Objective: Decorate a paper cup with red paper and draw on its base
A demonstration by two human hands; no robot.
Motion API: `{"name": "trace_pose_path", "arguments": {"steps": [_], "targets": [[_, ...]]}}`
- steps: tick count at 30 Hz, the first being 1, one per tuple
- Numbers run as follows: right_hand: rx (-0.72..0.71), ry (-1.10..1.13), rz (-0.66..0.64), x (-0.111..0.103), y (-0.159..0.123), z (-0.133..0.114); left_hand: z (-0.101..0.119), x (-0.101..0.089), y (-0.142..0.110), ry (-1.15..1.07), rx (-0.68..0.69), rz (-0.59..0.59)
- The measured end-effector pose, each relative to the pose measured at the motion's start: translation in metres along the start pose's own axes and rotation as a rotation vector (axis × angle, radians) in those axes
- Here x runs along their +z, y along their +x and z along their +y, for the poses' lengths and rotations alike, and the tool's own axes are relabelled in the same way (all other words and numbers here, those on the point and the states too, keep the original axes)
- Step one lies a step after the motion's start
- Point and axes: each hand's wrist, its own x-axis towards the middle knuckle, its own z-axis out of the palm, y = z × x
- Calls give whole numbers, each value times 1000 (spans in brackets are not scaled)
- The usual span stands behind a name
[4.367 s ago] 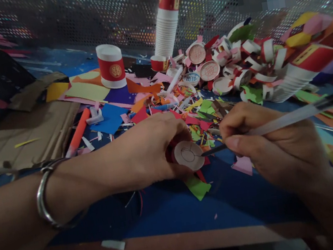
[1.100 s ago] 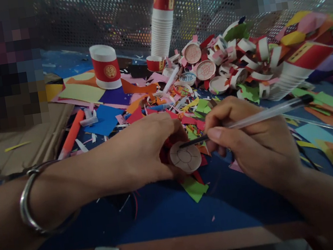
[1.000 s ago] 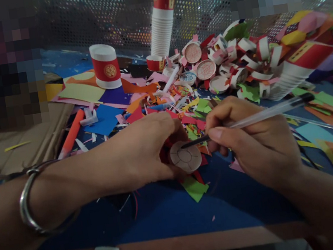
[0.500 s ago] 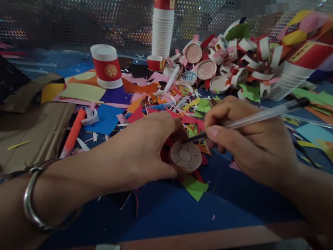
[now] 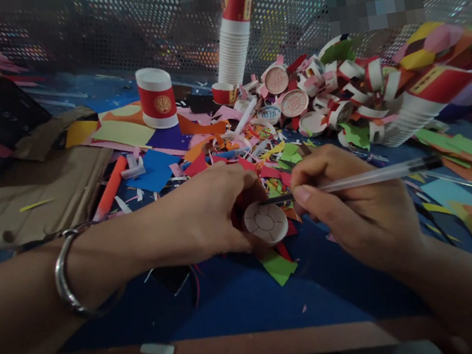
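Note:
My left hand (image 5: 223, 211) is closed around the side of a paper cup bottom (image 5: 266, 223), its pale round face turned up. Dark lines on that face form a central ring with short spokes out to the rim. In my right hand (image 5: 350, 201) is a pen (image 5: 373, 175) with a clear barrel and a black end, gripped between thumb and fingers. Its dark tip meets the upper edge of the round face. Under the cup bottom lie a green paper scrap (image 5: 279, 265) and some red pieces.
Paper scraps cover the table behind my hands. An upturned red-and-white cup (image 5: 157, 99), a tall cup stack (image 5: 233, 41), a pile of cut cup bottoms (image 5: 295, 103) and a tilted cup stack (image 5: 428, 98) stand beyond. Cardboard (image 5: 43, 194) and an orange marker (image 5: 111, 187) are left.
The whole view has shifted slightly, with things sitting a little lower and further right. Both hands keep their holds, and the pen tip stays at the upper edge of the cup bottom.

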Motion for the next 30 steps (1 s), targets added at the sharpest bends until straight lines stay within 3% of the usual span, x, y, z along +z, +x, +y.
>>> {"name": "trace_pose_path", "arguments": {"steps": [9,17,25,30], "targets": [[-25,7,1,1,0,1,-1,-1,1,-84,-31,-48],[44,49,85,-7,-1,3,-4,-3,0,76,32,7],[142,71,-173,-24,13,-4,-2,-3,-3,61,32,7],[97,62,-275,-26,21,-7,-1,-3,-2,58,54,11]]}}
